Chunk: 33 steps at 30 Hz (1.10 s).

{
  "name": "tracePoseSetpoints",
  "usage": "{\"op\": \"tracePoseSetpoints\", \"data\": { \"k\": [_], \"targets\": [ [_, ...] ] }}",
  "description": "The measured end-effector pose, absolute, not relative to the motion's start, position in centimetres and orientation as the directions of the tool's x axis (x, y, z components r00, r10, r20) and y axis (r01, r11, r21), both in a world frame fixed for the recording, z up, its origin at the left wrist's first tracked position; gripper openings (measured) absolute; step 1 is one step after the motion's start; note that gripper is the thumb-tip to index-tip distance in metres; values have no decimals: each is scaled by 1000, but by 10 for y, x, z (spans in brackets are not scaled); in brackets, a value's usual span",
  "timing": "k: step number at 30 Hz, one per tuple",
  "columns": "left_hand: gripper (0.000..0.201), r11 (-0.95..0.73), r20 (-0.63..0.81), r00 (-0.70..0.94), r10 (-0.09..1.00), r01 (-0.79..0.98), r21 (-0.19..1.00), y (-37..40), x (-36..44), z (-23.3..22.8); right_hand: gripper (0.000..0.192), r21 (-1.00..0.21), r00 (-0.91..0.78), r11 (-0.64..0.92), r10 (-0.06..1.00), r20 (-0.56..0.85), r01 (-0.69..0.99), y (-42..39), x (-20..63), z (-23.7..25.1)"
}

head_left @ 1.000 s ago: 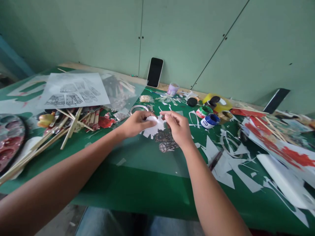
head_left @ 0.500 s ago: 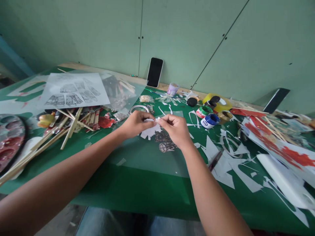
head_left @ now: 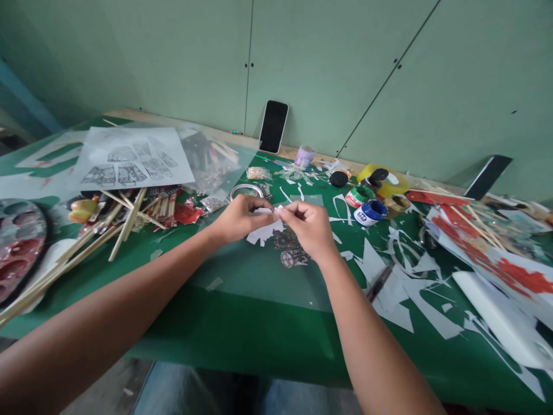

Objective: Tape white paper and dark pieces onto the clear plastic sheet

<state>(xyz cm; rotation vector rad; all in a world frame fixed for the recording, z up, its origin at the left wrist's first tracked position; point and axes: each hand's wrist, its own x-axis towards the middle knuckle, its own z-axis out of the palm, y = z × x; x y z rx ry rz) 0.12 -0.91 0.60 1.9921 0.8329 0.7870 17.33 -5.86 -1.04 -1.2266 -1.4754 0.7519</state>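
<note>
My left hand [head_left: 247, 218] is closed, thumb and forefinger pinched together over the middle of the table. Opposite it, my right hand [head_left: 309, 227] pinches too, and the fingertips of both nearly meet at a small bit of white paper. A jagged-edged white paper cutout [head_left: 262, 233] shows just below the left fingers; whether it joins the pinched bit I cannot tell. Dark patterned cutouts [head_left: 292, 257] lie beside my right hand on a clear plastic sheet [head_left: 263, 288]. My fingers partly cover these pieces.
Wooden sticks [head_left: 127, 225], a paint palette [head_left: 21, 248] and a printed sheet [head_left: 133, 158] are at left. Paint jars [head_left: 370, 213], a craft knife [head_left: 380, 282] and paper scraps [head_left: 400, 294] lie at right. A phone [head_left: 273, 127] leans on the wall behind.
The whole view has shifted very slightly. Both hands keep the same pinching pose, with no clear change in the papers.
</note>
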Motion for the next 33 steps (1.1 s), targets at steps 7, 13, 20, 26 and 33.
{"op": "tracePoseSetpoints", "data": {
  "k": [7, 13, 20, 26, 33],
  "targets": [
    [20, -448, 236, 583, 777, 251, 858, -8, 1, 4, 34, -904, 69, 287, 944, 324, 316, -58, 173, -11],
    [24, -398, 189, 587, 787, 250, 883, -7, 2, 4, 30, -865, 128, 307, 915, 383, 396, -57, 175, -12],
    [35, -379, 159, 512, 844, 362, 852, -4, 1, 2, 21, -388, -24, 522, 618, 786, 760, -62, 179, -8],
    [34, -444, 192, 538, 820, 387, 808, -4, 0, 1, 19, -323, -202, 566, 676, 709, 759, -58, 182, -15],
    [25, -555, 248, 604, 758, 396, 732, -4, -1, 1, 21, -353, -234, 545, 737, 634, 761, -59, 184, -13]
  ]
}}
